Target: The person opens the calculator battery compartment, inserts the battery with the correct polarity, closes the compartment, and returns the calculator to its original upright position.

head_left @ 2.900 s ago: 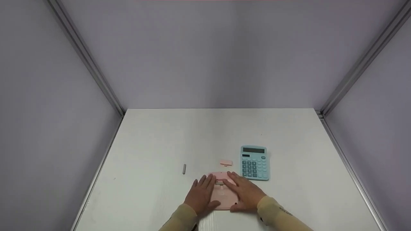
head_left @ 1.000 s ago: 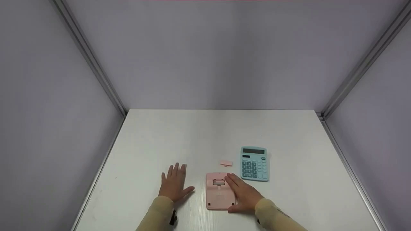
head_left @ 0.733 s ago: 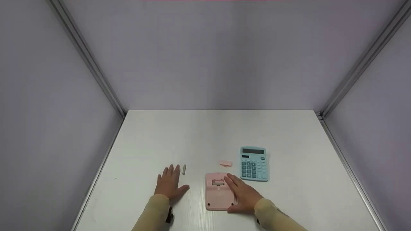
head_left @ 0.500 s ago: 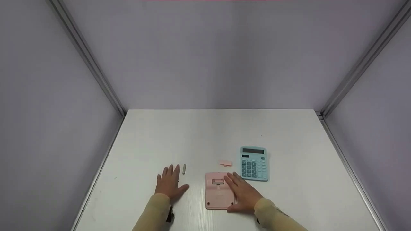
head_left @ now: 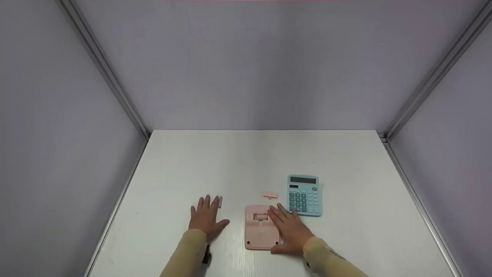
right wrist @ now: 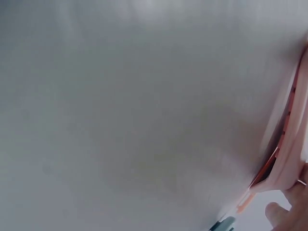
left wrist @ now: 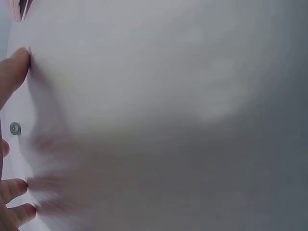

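The pink calculator [head_left: 261, 234] lies face down, its battery slot [head_left: 260, 217] uncovered with a pale battery-like piece inside. My right hand [head_left: 292, 232] rests along its right edge, fingers extended and thumb at the near corner. The right wrist view shows the pink casing [right wrist: 291, 144] edge-on beside the fingers. My left hand [head_left: 205, 220] lies spread on the table, index fingertip beside a small grey battery [head_left: 220, 202]. Whether they touch cannot be told. In the left wrist view the battery's round end [left wrist: 15, 128] shows between thumb and fingers.
A small pink battery cover [head_left: 270, 195] lies beyond the pink calculator. The blue calculator [head_left: 304, 195] lies face up to the right, close to my right fingertips. Grey panels [head_left: 246, 65] wall the white table [head_left: 184, 161] at the back and both sides.
My left hand has left the pink calculator for the table on the left, and over the last half second has edged right towards the battery. My right hand stays on the calculator.
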Tool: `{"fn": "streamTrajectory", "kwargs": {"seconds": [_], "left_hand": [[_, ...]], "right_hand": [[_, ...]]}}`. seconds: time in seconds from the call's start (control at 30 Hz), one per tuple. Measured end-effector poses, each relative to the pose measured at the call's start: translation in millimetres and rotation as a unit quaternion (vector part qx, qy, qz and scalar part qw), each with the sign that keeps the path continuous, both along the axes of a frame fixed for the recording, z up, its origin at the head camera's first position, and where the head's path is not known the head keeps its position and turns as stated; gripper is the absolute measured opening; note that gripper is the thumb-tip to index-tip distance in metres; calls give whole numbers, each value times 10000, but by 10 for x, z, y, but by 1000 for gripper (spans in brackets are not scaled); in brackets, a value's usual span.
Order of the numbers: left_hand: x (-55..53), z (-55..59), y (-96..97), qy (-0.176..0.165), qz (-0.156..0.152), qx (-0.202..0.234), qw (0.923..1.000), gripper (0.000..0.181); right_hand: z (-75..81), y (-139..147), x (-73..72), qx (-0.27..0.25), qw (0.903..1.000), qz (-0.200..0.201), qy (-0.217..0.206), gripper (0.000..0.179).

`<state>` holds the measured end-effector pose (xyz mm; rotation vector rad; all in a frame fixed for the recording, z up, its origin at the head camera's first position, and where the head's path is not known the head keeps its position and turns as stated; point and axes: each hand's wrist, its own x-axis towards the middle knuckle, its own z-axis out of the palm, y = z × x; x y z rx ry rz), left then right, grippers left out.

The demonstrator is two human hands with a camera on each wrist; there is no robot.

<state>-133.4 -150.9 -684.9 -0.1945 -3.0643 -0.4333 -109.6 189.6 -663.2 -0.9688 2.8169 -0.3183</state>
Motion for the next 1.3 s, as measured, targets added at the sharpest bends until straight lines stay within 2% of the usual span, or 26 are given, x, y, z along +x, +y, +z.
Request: {"fn": "streamTrajectory", "kwargs": {"seconds": [0.13,0.27,0.37,0.5,0.67,0.8,0.97,1.3], "left_hand": [[8,39,33,-145,-60,-63,9999,93],[45,165,73,-357,-52,-73,9993,89],[65,250,100,-319,13,1,9995,81],[68,280,121,-188,35,40,9998,74],[44,297,130,-136,103,326,9993,71],[-18,179,108,32,54,423,9991,62],[-103,-26,88,479,-41,301,9984,49],[-138,-32,231,831,186,591,9946,29]], "right_hand": [[-29,-1,-5,30,10000,0,-92,124],[-54,-6,0,83,9997,-66,-231,125],[-51,-6,0,53,9996,-100,-244,125],[-44,-2,5,38,9997,-75,-214,125],[-43,5,19,-8,9998,-26,-212,125],[-28,4,29,-59,9997,-6,-222,124],[-11,5,29,-64,9997,-21,-249,124],[-33,9,-6,20,9995,-71,-319,124]]}}
